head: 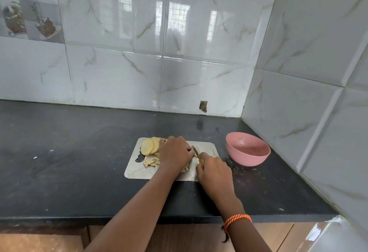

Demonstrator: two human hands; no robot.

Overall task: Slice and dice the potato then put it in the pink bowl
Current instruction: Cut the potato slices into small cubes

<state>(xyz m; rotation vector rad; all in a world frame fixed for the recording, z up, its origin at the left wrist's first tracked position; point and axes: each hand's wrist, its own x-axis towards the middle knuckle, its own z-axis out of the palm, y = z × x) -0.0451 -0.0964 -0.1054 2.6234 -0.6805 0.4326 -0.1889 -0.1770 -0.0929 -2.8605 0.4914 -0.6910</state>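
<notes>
Head view shows the left hand [175, 153] curled over hidden potato pieces on the cutting board [139, 169], the right hand [214, 169] gripping a mostly hidden knife [195, 151], pink bowl [248, 149] right.

Wide room is lying open on the dark counter [65, 152] in the left half of the frame, from the wall down to the front edge. The steel cutting board [139, 169] is sitting in the lower middle, and potato slices [149, 146] and small cut pieces [151, 163] are covering its left part. The pink bowl [248, 149] is standing just right of the board, with a narrow strip of counter between them. Close behind the bowl, the tiled side wall [310, 84] is closing the right side. Between board and back wall [155, 52], a free band is running across.
</notes>
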